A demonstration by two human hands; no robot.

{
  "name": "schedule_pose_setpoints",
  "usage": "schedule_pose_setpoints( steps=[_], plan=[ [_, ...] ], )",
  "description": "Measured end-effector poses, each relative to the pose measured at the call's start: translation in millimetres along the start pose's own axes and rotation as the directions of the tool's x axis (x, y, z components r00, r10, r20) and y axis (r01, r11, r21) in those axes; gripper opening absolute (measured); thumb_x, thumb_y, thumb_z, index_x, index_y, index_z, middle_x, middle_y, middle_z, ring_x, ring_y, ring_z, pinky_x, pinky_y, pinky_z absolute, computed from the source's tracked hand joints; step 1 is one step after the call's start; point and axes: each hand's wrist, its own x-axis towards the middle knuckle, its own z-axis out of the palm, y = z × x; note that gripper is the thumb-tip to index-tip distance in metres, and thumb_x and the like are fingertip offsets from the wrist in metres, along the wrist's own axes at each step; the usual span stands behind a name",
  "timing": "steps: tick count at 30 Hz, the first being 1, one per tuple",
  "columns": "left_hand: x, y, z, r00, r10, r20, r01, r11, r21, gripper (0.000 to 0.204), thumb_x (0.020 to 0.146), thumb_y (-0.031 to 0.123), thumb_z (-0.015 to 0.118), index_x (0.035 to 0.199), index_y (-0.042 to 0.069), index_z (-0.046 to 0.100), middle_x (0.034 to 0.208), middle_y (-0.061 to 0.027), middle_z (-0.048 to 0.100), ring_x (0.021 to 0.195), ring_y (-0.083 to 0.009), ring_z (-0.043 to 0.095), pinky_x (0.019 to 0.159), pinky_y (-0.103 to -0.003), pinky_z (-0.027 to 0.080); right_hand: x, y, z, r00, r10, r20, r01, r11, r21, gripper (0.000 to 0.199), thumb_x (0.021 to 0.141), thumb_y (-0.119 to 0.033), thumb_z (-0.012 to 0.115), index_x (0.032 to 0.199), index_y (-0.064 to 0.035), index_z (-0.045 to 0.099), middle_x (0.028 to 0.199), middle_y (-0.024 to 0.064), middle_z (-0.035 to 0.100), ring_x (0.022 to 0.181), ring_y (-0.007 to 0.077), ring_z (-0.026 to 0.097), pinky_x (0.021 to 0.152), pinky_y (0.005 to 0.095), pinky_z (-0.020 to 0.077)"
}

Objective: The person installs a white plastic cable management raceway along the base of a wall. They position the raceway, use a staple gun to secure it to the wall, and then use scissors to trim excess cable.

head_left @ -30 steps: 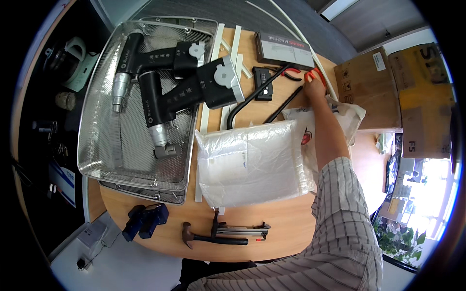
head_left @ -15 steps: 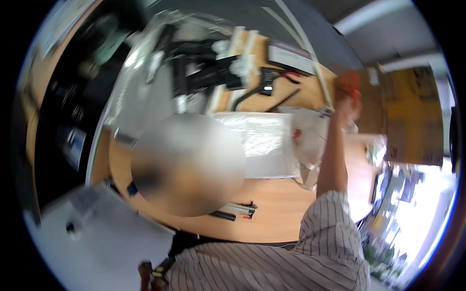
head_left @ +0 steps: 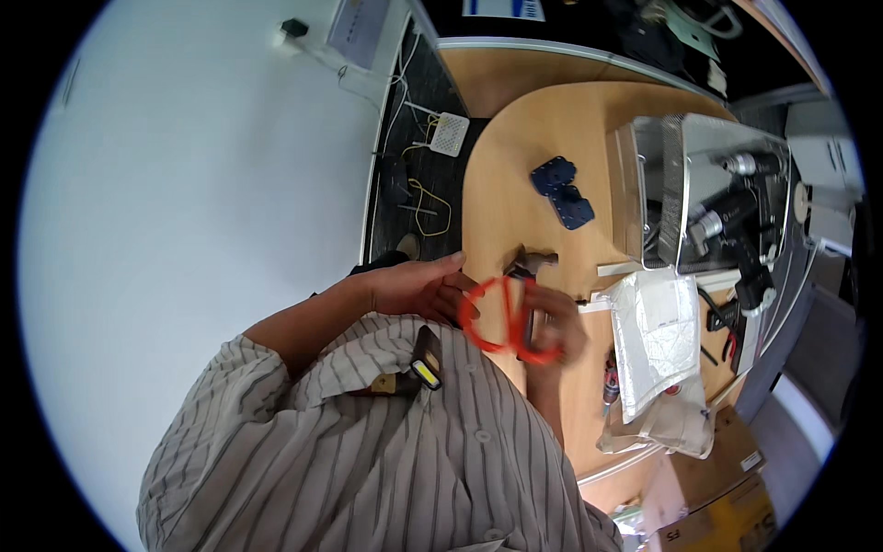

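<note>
My right hand (head_left: 558,324) is closed on an orange-red looped thing (head_left: 504,283), held in front of my shirt. It has two open loops with straight inner sides close together; blur hides its exact kind. My left hand (head_left: 421,287) is open beside it, thumb and fingers stretched toward the left loop. Whether the fingertips touch that loop I cannot tell. A hammer (head_left: 526,261) lies on the wooden table just beyond, partly hidden by the loops and my right hand. Farther off on the table rests a dark blue two-part plate-like piece (head_left: 564,192).
A clear-walled case (head_left: 676,193) with black and silver arm-like parts stands at right. Nearer are a silver padded pouch (head_left: 655,336), a cream cloth bag (head_left: 667,425) and a red-handled tool (head_left: 611,377). A white router (head_left: 450,134) with cables sits left of the table (head_left: 501,156).
The view has swung left. My right hand has come from the table's far right to in front of my body with the orange-red looped thing. My left hand is now in view.
</note>
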Motion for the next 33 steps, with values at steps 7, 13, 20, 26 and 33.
schedule_pose_setpoints(
  steps=[7,13,20,26,33],
  plan=[
    [-29,-60,-76,0.686,0.524,-0.505,-0.484,0.847,0.222,0.036,0.097,0.018,0.056,0.129,0.002,0.051,0.104,-0.0070,0.062,0.087,-0.0130,0.061,0.077,-0.029,0.051,4,23,140,0.854,0.411,0.320,-0.419,0.907,-0.046,0.058,0.078,-0.019,0.081,0.122,0.0006,0.049,0.130,0.0185,0.053,0.102,0.0248,0.061,0.083,0.0352,0.0516],
    [-56,-78,-123,0.291,0.910,-0.296,-0.108,0.338,0.935,0.035,0.096,0.018,0.053,0.128,0.003,0.053,0.111,-0.0167,0.059,0.095,-0.0312,0.063,0.084,-0.036,0.050,-8,25,208,0.392,0.620,0.680,-0.913,0.353,0.205,0.044,0.094,-0.023,0.060,0.128,0.0011,0.045,0.076,0.0045,0.060,0.066,0.0110,0.058,0.060,0.0243,0.0475],
    [-118,-79,-205,0.192,0.960,-0.203,-0.006,0.208,0.978,0.029,0.091,0.012,0.060,0.119,0.001,0.061,0.116,-0.0183,0.064,0.107,-0.0347,0.062,0.090,-0.038,0.050,-4,67,237,0.197,0.751,0.630,-0.980,0.124,0.158,0.031,0.094,-0.024,0.060,0.116,-0.0039,0.051,0.069,0.0045,0.057,0.054,0.0130,0.054,0.049,0.0281,0.0470],
    [-251,-25,-263,-0.505,0.861,-0.064,0.107,0.136,0.985,0.023,0.088,-0.007,0.058,0.109,-0.001,0.066,0.107,-0.0147,0.068,0.097,-0.0220,0.067,0.084,-0.031,0.052,41,106,254,0.126,0.900,0.418,-0.983,0.169,-0.066,0.026,0.095,-0.032,0.060,0.088,-0.0084,0.055,0.065,0.0042,0.054,0.051,0.0158,0.052,0.052,0.0349,0.0480],
    [-320,25,-270,-0.652,0.741,0.158,0.272,0.035,0.962,0.026,0.092,-0.007,0.053,0.116,-0.004,0.062,0.114,-0.0150,0.065,0.101,-0.0183,0.062,0.084,-0.028,0.051,88,160,311,0.411,0.712,0.569,-0.323,0.697,-0.640,0.045,0.089,-0.021,0.063,0.125,0.0006,0.048,0.080,0.0127,0.062,0.067,0.0242,0.063,0.061,0.0351,0.0487]
  ],
)
